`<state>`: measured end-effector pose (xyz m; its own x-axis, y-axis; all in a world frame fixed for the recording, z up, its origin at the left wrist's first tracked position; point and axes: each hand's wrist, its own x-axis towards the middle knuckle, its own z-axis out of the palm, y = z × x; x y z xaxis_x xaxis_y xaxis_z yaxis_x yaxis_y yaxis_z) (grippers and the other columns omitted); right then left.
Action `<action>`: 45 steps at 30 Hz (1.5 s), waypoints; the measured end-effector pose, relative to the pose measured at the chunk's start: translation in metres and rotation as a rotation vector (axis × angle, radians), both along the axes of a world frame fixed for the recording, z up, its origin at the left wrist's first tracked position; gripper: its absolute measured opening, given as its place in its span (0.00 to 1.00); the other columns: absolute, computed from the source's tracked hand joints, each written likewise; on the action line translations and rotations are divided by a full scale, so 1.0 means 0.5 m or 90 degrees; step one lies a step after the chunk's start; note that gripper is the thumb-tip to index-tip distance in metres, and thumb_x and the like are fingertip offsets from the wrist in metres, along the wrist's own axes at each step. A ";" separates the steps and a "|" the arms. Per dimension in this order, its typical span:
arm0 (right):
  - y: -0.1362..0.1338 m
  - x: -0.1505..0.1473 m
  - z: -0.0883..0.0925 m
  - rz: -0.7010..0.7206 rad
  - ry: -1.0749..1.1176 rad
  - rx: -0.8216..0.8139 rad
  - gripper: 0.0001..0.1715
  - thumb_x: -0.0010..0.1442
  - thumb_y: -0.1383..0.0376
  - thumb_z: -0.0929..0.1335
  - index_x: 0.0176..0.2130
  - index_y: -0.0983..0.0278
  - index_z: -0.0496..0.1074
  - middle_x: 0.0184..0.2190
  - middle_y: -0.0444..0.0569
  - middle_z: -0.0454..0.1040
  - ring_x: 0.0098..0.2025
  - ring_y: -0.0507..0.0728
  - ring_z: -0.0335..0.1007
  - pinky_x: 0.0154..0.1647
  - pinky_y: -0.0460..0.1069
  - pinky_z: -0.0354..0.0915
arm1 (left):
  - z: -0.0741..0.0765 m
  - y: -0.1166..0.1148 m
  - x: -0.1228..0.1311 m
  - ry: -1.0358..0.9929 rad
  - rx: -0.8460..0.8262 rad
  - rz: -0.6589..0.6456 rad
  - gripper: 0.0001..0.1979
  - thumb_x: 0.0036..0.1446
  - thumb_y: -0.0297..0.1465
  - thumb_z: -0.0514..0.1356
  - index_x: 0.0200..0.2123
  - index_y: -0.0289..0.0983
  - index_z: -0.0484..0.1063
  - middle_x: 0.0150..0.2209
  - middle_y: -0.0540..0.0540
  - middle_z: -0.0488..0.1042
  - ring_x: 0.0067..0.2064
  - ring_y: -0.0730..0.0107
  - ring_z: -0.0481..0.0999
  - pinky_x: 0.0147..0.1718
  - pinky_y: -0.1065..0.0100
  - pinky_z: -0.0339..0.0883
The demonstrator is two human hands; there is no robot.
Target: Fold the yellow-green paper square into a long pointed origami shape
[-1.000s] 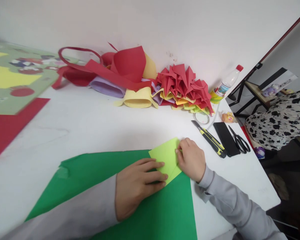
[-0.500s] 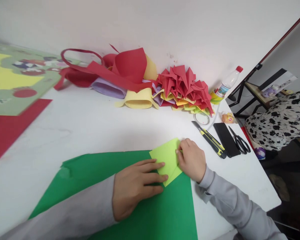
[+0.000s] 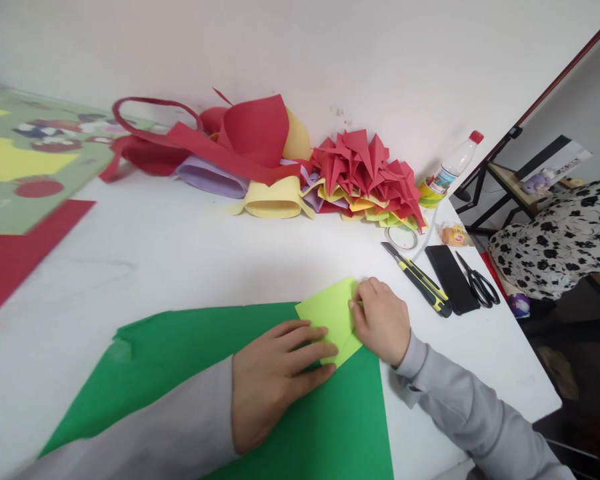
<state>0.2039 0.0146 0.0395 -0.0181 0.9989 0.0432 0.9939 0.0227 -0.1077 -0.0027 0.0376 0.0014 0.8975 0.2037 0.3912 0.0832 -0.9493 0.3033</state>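
A small yellow-green paper (image 3: 333, 307), folded with a crease line at its lower right, lies on a large green sheet (image 3: 195, 340). My left hand (image 3: 280, 373) rests on its lower left part with fingers stretched out flat. At the right edge of the folded paper, my right hand (image 3: 383, 320) is curled, thumb and fingers closed on that edge. The fingers hide part of the paper's right corner.
Right of my hands lie a utility knife (image 3: 420, 280), a black flat case (image 3: 451, 280), scissors (image 3: 480, 283) and a tape roll (image 3: 401, 237). Folded red papers (image 3: 365, 160), rolled red paper (image 3: 257, 130) and a bottle (image 3: 453, 167) stand along the wall. A person's patterned garment (image 3: 565, 233) shows at right.
My left hand has shifted slightly right and its thumb has moved up against the paper's lower edge. My right hand stays at the right edge. The view has shifted a little.
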 end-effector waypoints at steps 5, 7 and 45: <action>0.000 0.000 0.000 -0.002 0.006 -0.007 0.02 0.63 0.65 0.63 0.37 0.61 0.64 0.38 0.47 0.68 0.41 0.57 0.64 0.33 0.49 0.57 | -0.004 -0.001 -0.001 0.019 0.030 0.009 0.21 0.52 0.26 0.53 0.51 0.42 0.67 0.52 0.46 0.74 0.55 0.55 0.67 0.53 0.53 0.57; 0.000 0.000 0.000 -0.002 0.009 -0.008 0.02 0.63 0.65 0.63 0.37 0.61 0.64 0.38 0.47 0.68 0.40 0.57 0.64 0.33 0.49 0.57 | -0.002 -0.004 0.002 0.030 0.022 0.026 0.24 0.52 0.25 0.52 0.53 0.41 0.66 0.51 0.45 0.75 0.54 0.56 0.67 0.53 0.53 0.57; -0.030 0.050 -0.009 0.082 0.171 0.072 0.26 0.49 0.51 0.74 0.46 0.55 0.74 0.50 0.52 0.65 0.50 0.63 0.60 0.48 0.57 0.56 | 0.001 -0.010 0.018 0.057 0.028 0.077 0.21 0.55 0.27 0.54 0.53 0.39 0.69 0.58 0.42 0.68 0.63 0.53 0.59 0.59 0.48 0.57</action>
